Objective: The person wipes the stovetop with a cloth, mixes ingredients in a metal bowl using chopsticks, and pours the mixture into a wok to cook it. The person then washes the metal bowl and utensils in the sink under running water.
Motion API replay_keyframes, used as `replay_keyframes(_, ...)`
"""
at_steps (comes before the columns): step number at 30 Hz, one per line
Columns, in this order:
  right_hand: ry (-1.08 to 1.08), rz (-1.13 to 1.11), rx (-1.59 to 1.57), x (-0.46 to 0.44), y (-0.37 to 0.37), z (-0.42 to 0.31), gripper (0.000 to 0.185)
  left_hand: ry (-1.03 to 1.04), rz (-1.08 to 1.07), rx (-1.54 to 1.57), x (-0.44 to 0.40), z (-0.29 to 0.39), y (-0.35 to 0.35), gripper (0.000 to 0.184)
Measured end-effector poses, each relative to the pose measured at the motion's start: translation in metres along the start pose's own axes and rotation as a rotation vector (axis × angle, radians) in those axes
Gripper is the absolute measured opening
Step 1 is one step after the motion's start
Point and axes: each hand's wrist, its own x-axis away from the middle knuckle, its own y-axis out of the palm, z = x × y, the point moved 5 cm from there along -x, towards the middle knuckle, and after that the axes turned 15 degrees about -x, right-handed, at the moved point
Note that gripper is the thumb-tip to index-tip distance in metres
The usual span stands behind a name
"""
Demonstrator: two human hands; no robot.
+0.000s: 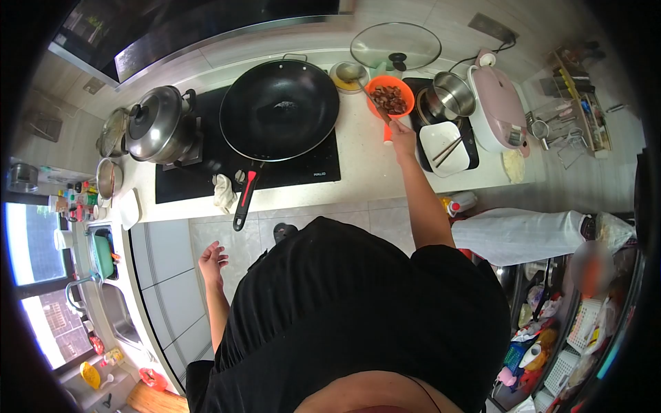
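My right hand is closed around the brown handle of a metal ladle. The ladle's head is over a small bowl holding yellowish liquid, at the back of the counter. Its handle passes across an orange bowl with an orange handle, full of brown chunks that look like meat. Left of these, a large black wok with a black-and-red handle sits on the cooktop, with a small whitish shine at its middle. My left hand hangs low over the floor, fingers apart, holding nothing.
A lidded steel pot stands left of the wok, near a crumpled cloth. A glass lid leans behind the orange bowl. Rightward are a small steel pot, a white dish with chopsticks and a pink rice cooker.
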Motion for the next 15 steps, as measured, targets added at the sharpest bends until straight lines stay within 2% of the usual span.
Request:
replay_keyframes(6,-0.024,-0.011,-0.112,0.003,-0.001,-0.012,0.036,0.006,-0.013,-0.002,-0.004,-0.003,0.001,0.023)
replay_keyframes(15,-0.032,-0.037,-0.118,0.011,-0.003,-0.045,0.034,-0.002,-0.015,0.008,-0.007,-0.008,0.003,0.023)
